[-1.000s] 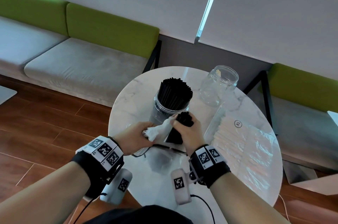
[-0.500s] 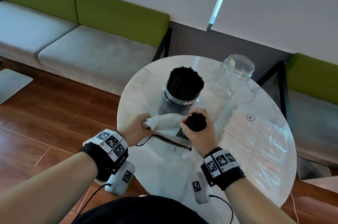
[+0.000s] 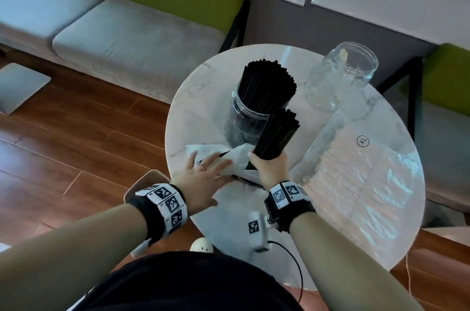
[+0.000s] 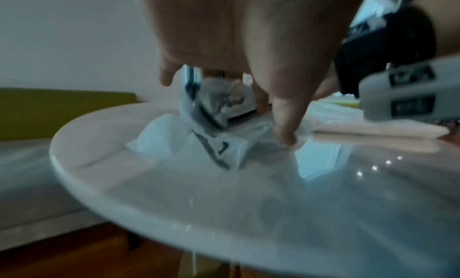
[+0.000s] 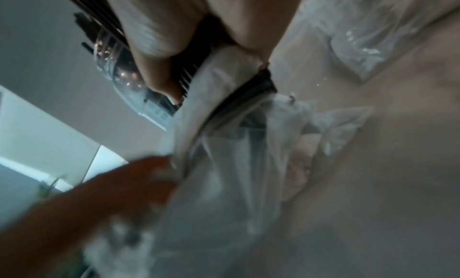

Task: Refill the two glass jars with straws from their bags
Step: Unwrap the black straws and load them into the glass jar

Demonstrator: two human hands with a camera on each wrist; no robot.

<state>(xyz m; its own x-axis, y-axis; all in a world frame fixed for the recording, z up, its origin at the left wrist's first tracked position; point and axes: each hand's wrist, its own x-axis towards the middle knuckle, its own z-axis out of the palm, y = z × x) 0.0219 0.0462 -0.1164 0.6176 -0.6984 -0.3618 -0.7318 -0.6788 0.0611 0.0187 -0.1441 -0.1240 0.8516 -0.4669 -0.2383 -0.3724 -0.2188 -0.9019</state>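
Note:
On the round marble table [image 3: 193, 97] stands a glass jar [image 3: 241, 120] packed with black straws [image 3: 267, 84]. My right hand [image 3: 269, 165] grips a bundle of black straws [image 3: 277, 135] and holds it upright, half out of a crumpled white bag [image 3: 236, 160]. My left hand [image 3: 203, 176] lies flat, fingers spread, pressing that bag [image 4: 189, 144] onto the table. A second glass jar [image 3: 340, 76], almost empty, stands at the back right. A clear bag of pale straws [image 3: 356, 176] lies on the right side of the table.
A grey and green bench [image 3: 132, 38] runs behind the table. Wooden floor [image 3: 76, 137] lies to the left. A cable [image 3: 292, 257] hangs from my right wrist camera at the table's near edge.
My right hand has lifted the black straw bundle up out of the white bag. My left hand has let go of the bag's edge and now lies flat on it.

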